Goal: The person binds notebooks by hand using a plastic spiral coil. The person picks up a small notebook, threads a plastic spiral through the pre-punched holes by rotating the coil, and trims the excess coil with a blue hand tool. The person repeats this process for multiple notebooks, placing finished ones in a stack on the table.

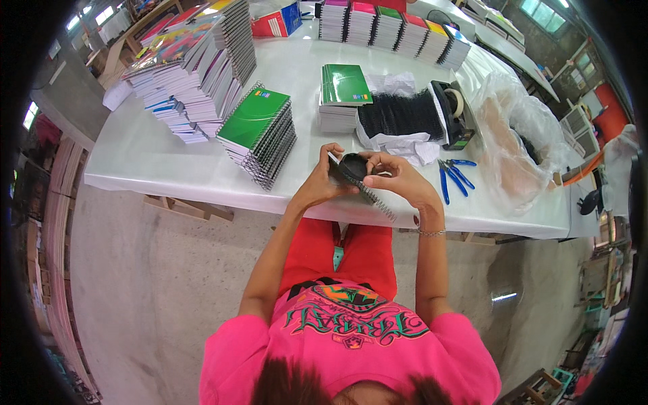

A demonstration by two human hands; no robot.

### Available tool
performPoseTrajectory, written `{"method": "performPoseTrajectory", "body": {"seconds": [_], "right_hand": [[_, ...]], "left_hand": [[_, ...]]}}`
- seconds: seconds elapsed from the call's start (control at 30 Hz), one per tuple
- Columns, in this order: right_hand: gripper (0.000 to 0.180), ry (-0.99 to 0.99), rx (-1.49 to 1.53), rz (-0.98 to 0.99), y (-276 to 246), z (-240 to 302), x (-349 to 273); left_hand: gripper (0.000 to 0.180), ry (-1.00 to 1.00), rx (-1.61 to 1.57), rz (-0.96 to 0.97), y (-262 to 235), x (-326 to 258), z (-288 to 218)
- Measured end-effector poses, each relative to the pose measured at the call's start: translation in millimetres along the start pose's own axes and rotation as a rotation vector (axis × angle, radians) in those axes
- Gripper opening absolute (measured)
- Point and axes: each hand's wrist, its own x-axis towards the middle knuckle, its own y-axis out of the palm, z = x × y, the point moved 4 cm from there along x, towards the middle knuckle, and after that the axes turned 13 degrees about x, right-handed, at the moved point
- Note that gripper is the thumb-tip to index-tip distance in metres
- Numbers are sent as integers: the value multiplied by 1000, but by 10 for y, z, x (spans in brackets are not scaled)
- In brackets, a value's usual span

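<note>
At the table's front edge, my left hand (pixel 318 183) is wrapped round a small dark notebook (pixel 352 167), its black side curved upward. A dark spiral coil (pixel 379 204) runs along its edge and sticks out past it toward the lower right. My right hand (pixel 401 181) pinches at the notebook's upper right side, with thumb and fingers close together. What lies between those fingertips is too small to make out. Left of my hands stands a stack of green spiral notebooks (pixel 255 121). Beyond them is a stack of green-covered pads (pixel 345 86) without visible coils.
A bundle of black coils (pixel 399 115) lies on white paper beside a tape dispenser (pixel 459 111). Blue-handled pliers (pixel 456 179) and a clear plastic bag (pixel 516 142) are to the right. Tall notebook piles (pixel 196 81) stand at the far left; more notebooks (pixel 395 30) line the back.
</note>
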Motion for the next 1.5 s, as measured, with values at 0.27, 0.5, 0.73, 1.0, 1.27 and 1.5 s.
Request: {"method": "performPoseTrajectory", "body": {"seconds": [0.27,0.5,0.73,1.0,1.27,1.5], "right_hand": [[34,25,-114,-96,-25,-84,74],[26,35,-162,-84,53,-16,108],[34,-224,-461,-187,-194,-268,208],[49,-231,-586,-332,-692,-550,-280],[73,-22,-925,-906,-1430,-978,-960],[78,-41,-1080,-1007,-1477,-1086,-1039]], "left_hand": [[98,77,103,-25,-28,14,-112],[98,110,-26,-10,8,-28,-126],[103,45,68,11,28,-54,-113],[54,33,27,-331,200,-180,-126],[27,12,82,-375,107,-199,-210],[26,54,97,-391,-39,-197,-321]]}}
